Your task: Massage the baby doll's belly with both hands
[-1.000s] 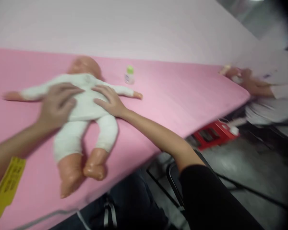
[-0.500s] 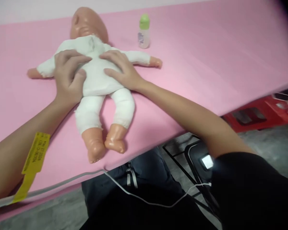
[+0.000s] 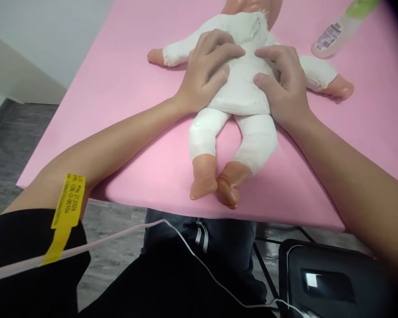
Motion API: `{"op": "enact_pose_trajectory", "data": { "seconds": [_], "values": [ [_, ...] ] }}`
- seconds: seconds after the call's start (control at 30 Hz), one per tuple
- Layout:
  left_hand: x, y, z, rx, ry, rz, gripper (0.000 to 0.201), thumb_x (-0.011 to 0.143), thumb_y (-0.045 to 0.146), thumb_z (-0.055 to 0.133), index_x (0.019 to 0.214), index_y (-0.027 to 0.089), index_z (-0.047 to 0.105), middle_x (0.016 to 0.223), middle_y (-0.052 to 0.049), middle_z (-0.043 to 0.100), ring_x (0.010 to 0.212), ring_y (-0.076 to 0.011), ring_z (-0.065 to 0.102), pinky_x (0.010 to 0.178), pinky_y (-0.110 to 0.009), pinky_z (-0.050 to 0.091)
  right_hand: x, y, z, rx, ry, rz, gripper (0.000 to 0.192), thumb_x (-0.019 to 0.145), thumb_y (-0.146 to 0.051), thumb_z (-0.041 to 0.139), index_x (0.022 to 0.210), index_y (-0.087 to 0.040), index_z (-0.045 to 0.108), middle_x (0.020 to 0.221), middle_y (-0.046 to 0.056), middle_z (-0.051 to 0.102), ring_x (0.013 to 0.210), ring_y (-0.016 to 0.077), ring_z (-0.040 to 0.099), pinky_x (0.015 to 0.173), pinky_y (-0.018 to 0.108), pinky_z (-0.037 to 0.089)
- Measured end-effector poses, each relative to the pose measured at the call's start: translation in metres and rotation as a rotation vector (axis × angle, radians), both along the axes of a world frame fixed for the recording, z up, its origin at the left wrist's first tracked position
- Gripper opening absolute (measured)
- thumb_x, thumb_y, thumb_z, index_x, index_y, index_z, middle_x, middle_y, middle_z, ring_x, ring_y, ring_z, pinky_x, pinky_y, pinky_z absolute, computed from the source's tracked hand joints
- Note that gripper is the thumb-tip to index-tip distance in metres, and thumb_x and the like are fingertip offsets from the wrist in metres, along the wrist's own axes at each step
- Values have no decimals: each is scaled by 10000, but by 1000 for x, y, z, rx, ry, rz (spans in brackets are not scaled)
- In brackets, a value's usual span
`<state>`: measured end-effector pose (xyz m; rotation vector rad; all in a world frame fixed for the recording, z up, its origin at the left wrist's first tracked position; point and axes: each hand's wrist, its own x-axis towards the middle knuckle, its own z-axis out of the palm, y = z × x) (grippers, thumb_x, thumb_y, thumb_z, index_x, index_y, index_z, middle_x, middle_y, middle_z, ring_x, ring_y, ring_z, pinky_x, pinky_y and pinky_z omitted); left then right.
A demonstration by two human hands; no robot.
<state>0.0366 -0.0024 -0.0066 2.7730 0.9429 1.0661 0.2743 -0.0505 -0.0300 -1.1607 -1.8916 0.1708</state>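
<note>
At about one o'clock in our view lies a baby-shaped doll with smooth tan plastic limbs and a soft white cloth body (image 3: 247, 90), on its back, its feet towards us and its head partly cut off by the top edge. The fabric is matte and gently padded, with frayed edging at the neck and cuffs; the rounded feet have a faint sheen.

Our bare left hand (image 3: 208, 73), at twelve o'clock, is open, its palm against one side of the torso, fingers bent and spread over the cloth. Our bare right hand (image 3: 288, 84), at two o'clock, mirrors it on the other side, also open, thumb and fingers parted. A strip of white belly shows between them.

Beneath everything spreads a flat, smooth pink tabletop (image 3: 149, 176). Further out at two o'clock is a translucent rounded bottle with a lime-green cap and a printed label (image 3: 334, 37). A flat yellow printed tag (image 3: 69, 203) hangs between eight and nine o'clock, looped round a thin, pale, flexible cable (image 3: 205, 267). At four to five o'clock, a dark glossy rectangular object (image 3: 334, 287) rests on a black seat (image 3: 301, 260).
</note>
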Motion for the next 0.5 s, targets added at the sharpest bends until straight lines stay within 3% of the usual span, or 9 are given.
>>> {"op": "enact_pose_trajectory", "data": {
  "seconds": [0.2,0.4,0.5],
  "values": [
    [-1,-5,3,-31,66,18,380,1062,298,323,1331,235,585,1344,39,577,1343,-201,526,1172,-418,359,0,-1,1,-15,-30,-38,291,1050,-423,525,1331,-435,603,1345,-4,624,1300,168,556,1114,354,442],
    [-3,0,-2,-31,-123,-44,222,1046,298,509,1164,202,670,1196,7,650,1246,-215,587,1103,-429,429,-3,-2,3,17,4,-79,222,1023,-348,599,1234,-371,663,1234,39,645,1225,194,588,1040,365,492],
    [-5,4,-2,-96,-180,-43,236,1023,369,567,1125,187,678,1151,29,661,1192,-206,605,1044,-394,464,-5,-1,4,44,68,-97,202,1052,-249,529,1134,-316,701,1149,55,666,1151,181,621,1060,353,490]
  ]
}}
